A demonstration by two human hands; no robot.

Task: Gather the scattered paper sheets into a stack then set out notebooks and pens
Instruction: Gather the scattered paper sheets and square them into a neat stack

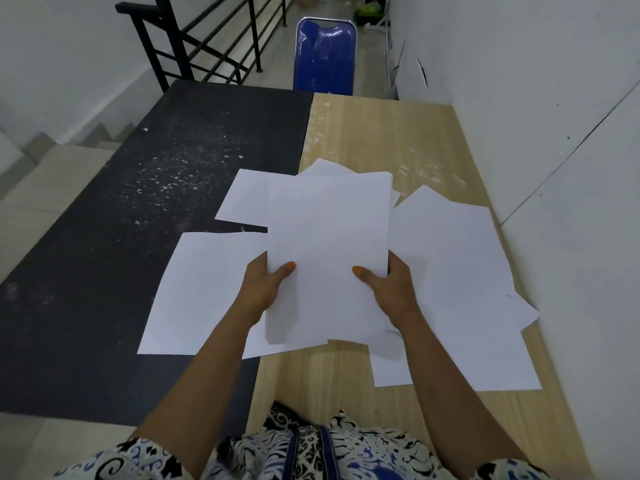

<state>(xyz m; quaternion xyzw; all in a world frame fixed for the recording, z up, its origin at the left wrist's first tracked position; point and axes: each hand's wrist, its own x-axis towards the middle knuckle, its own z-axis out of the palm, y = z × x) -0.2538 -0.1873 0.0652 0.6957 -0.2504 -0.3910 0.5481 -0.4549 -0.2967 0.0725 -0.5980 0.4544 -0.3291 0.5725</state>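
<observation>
**Both hands grip a squared stack above loose sheets**

Head view: the left hand (266,285) and right hand (389,285) hold a stack of white paper (327,244) by its long side edges, near the lower end. Each thumb lies on the top sheet, with the other fingers hidden under the stack, so both hands are clamped on the paper. The stack's edges look roughly aligned, though a few sheet edges show slightly offset along the right side and the bottom.

Loose sheets lie around and beneath the stack. One sheet (201,292) lies to the left on the black table (121,237), its near edge well back from the table's near edge. Another sheet (244,199) lies further back, straddling the seam between the black table and the wooden table (398,140). Overlapping sheets (460,271) spread to the right on the wooden table, and one corner reaches close to the table's right edge by the white wall (554,116).

The far halves of both tables are bare of paper, as is the left part of the black table. A strip of wooden surface lies uncovered between the sheets and the person's patterned clothing (311,448). A blue chair (325,57) stands beyond the far edge, and a black railing (194,46) stands to the far left.

No notebooks or pens are visible.
</observation>
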